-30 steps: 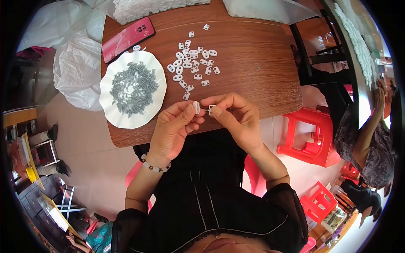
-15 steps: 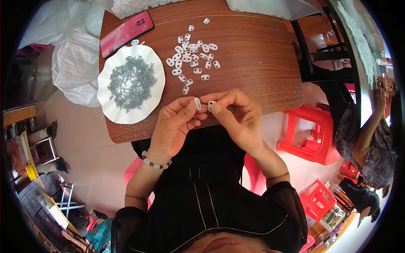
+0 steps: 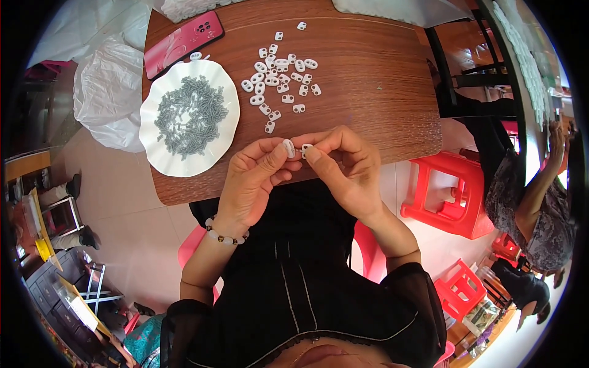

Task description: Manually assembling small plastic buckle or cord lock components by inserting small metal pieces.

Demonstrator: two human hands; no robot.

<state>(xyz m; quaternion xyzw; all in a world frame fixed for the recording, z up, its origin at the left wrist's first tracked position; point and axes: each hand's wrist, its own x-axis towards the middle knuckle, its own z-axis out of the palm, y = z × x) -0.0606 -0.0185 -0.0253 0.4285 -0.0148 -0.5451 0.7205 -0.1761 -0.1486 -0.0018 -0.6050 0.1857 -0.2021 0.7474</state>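
Between thumb and fingers, my left hand (image 3: 259, 175) pinches a white oval plastic piece (image 3: 288, 148) just over the table's near edge. My right hand (image 3: 346, 172) grips a smaller white plastic piece with a hole (image 3: 305, 151). A short thin spring (image 3: 297, 150) spans the small gap between the two pieces. Beyond my hands, loose white plastic pieces (image 3: 282, 80) lie scattered, some oval with two holes, others squarer. To the left, a white wavy-rimmed plate (image 3: 228, 138) holds a heap of small grey springs (image 3: 190, 116).
A pink phone (image 3: 184, 44) lies at the table's (image 3: 380, 80) far left corner, with a white plastic bag (image 3: 110, 92) beyond the left edge. Red stools (image 3: 448, 196) stand on the floor at right. Another person's arm (image 3: 540, 184) shows at far right.
The two white pieces are slightly closer together, and less of the spring shows between them. Both hands keep their grip, and the view has shifted slightly.
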